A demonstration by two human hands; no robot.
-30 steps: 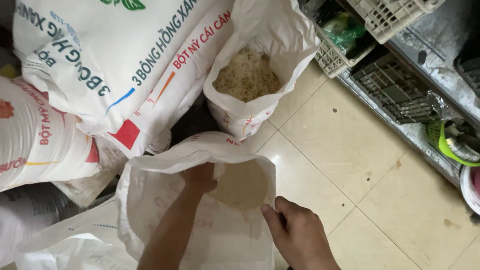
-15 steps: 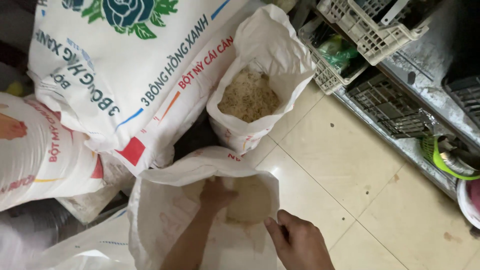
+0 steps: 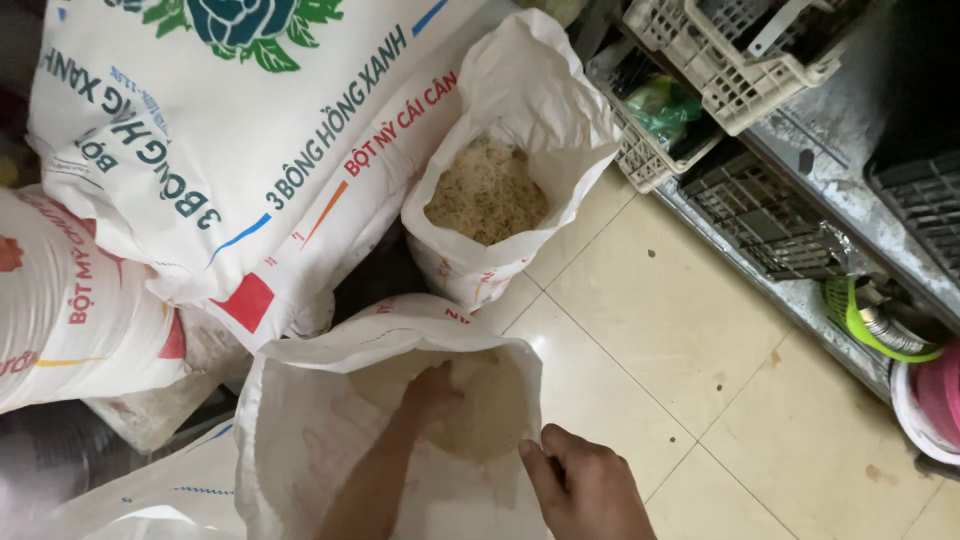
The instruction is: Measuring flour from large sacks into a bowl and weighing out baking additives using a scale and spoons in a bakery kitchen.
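**A:** Only the head view here. What's different from a second ago?

**B:** The left hand (image 3: pixel 432 392) has gone deeper into the open white sack (image 3: pixel 300 430). Before, it hung near the sack's mouth; now it lies down on the pale flour (image 3: pixel 490 420) inside, fingers spread over the heap.

**A:** Is its grip on anything?

**B:** Hard to say. The fingers curl into the flour, but I cannot tell whether they have closed on a handful or just rest there.

**A:** And the right hand (image 3: pixel 585 485)?

**B:** It has stayed on the sack's near rim, thumb and fingers pinched on the fabric, holding the mouth open. The view has shifted a little, too.

**A:** So what does that mean for the work?

**B:** My judgement: the reach into the sack is done and the hand is at the flour, so scooping or feeling it is the step in hand.

**A:** Anything nearby?

**B:** A second open sack (image 3: pixel 520 110) of coarser grain stands just behind, printed sacks (image 3: pixel 230 150) are piled at the left, and plastic crates (image 3: pixel 730 60) sit by the tiled floor (image 3: pixel 680 330).
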